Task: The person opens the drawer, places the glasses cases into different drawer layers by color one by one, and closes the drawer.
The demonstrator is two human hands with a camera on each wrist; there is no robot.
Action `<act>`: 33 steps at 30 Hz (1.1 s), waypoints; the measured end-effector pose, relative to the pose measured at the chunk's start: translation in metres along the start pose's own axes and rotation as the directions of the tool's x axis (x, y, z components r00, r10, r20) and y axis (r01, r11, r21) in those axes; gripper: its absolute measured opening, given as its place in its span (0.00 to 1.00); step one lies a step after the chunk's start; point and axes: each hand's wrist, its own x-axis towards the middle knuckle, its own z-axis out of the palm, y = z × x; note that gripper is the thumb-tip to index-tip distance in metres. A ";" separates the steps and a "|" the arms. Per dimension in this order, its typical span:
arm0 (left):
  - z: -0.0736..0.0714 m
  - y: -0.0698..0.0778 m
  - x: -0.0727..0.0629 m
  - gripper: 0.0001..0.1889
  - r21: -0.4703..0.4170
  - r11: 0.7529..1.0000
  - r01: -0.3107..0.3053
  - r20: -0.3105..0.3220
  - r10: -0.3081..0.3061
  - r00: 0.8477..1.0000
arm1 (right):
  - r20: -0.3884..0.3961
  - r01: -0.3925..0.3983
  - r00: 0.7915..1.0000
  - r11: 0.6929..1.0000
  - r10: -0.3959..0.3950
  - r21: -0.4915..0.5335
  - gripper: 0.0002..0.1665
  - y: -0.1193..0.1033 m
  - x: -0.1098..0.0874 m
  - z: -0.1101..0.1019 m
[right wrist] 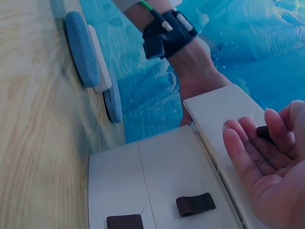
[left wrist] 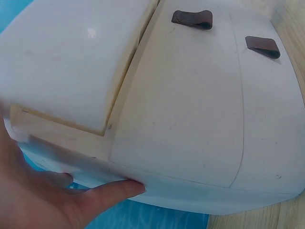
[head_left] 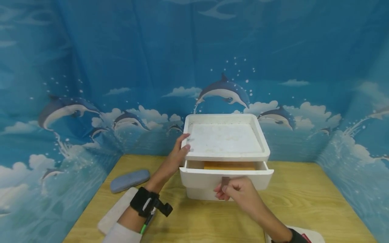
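At the bottom right, nearest the person, a pale thing with a red mark (head_left: pixel 316 236) is cut off by the frame edge and partly covered by the right forearm, so what it is cannot be told. A dark band (head_left: pixel 297 236) on that wrist is cut off too. The right hand (head_left: pixel 238 190) reaches in from the right, fingers curled, thumb and fingers pinching the brown pull (head_left: pixel 225 181) of the top drawer (head_left: pixel 200 179). That drawer stands part open at the front of a white drawer unit (head_left: pixel 206 194); something flat and orange-yellow (head_left: pixel 229 165) lies inside, mostly hidden under the top. Two lower drawers, their brown pulls (left wrist: pixel 193 19) plain in the left wrist view, look closed.

To the left, the sleeved forearm with a black wrist strap (head_left: pixel 144 202) partly covers a flat white thing (head_left: pixel 117 211) on the wooden table (head_left: pixel 304 189). Just beyond lies a blue-grey case (head_left: pixel 130 181); the right wrist view shows a second bluish thing, which the head view does not make out. The left hand (head_left: pixel 176 155) rests against the unit's left side, thumb extended, a fingertip over the rim of the shallow top tray (head_left: pixel 225 155), the other fingers hidden. Behind hangs a blue dolphin cloth (head_left: pixel 152 50)
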 end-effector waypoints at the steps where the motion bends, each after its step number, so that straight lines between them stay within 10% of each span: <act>1: 0.000 0.000 0.000 0.31 0.006 1.000 -0.006 0.001 0.006 1.000 | 0.000 -0.007 1.000 1.000 0.007 -0.002 0.19 0.001 0.002 -0.001; 33: 0.000 0.001 -0.001 0.31 -0.042 0.998 0.052 0.010 -0.051 0.999 | -0.050 -0.087 0.995 0.994 0.084 -0.065 0.19 0.017 0.037 -0.011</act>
